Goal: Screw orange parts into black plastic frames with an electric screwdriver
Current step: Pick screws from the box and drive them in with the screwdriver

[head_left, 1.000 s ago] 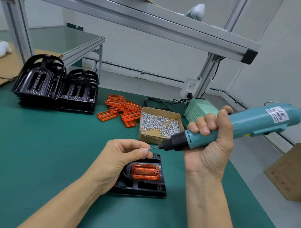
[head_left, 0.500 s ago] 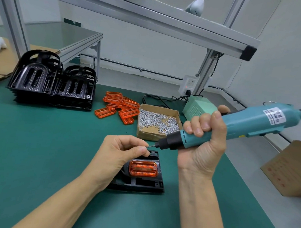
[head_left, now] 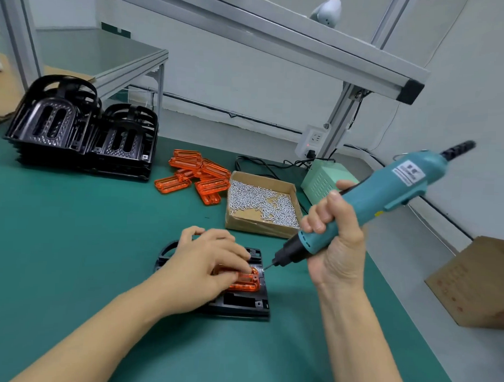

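Our left hand [head_left: 211, 263] presses flat, fingers extended, on the translucent orange part [head_left: 246, 279] seated in the black plastic frame [head_left: 241, 302] on the green worktop [head_left: 72, 241]. Our right hand [head_left: 337, 245] grips the teal electric screwdriver [head_left: 370, 200], its bit angled just beside the part's right screw hole; next it needs aligning upright and driving.

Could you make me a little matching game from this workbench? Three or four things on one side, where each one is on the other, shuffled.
Things:
1. electric screwdriver
2. loose screws
3. spare orange parts
4. black frame stacks

Places:
A. far left of the green mat
B. in the open cardboard box
C. gripped in the right hand
D. piled on the mat just left of the box

Pairs: 1-C, 2-B, 3-D, 4-A
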`<state>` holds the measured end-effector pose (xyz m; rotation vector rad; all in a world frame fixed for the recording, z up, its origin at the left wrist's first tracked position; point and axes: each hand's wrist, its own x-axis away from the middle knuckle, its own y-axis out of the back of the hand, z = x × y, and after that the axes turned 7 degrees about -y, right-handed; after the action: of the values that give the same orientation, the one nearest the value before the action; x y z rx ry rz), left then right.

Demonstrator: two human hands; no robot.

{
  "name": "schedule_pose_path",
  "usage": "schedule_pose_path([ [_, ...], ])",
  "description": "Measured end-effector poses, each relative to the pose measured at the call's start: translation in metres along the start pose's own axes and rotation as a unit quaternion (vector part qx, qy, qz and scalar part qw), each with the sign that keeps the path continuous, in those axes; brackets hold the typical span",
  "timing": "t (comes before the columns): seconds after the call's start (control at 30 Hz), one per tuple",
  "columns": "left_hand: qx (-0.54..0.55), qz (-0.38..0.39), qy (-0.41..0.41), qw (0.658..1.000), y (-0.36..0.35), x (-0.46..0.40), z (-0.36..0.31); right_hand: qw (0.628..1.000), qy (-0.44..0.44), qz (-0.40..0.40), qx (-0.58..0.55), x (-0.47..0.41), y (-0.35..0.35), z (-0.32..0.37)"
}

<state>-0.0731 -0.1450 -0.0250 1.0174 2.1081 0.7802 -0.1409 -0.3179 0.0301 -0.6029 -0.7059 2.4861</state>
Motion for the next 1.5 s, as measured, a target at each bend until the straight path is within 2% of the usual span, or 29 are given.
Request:
schedule_pose_path([
  [0.07,-0.062,0.058,-0.007,0.996,-0.006,-0.001,0.001,1.0,-0.007,0.008,0.023,-0.001,0.0,-0.004],
  [0.17,-0.098,0.08,-0.009,0.992,-0.009,-0.002,0.004,0.999,-0.009,0.02,0.049,-0.003,-0.001,-0.009],
  [0.7,-0.1,0.079,-0.022,0.992,-0.013,-0.004,0.01,0.992,-0.029,0.056,0.113,-0.007,-0.003,-0.021],
  [1.0,-0.099,0.078,-0.022,0.992,-0.014,-0.005,0.011,0.973,-0.036,0.169,0.156,-0.006,-0.01,-0.024],
  [1.23,-0.092,0.067,-0.023,0.993,-0.015,-0.005,0.013,0.979,-0.02,0.14,0.15,-0.004,-0.004,-0.024],
  [1.5,-0.099,0.062,-0.024,0.993,-0.017,-0.006,0.017,0.966,-0.017,0.186,0.176,-0.001,-0.004,-0.024],
])
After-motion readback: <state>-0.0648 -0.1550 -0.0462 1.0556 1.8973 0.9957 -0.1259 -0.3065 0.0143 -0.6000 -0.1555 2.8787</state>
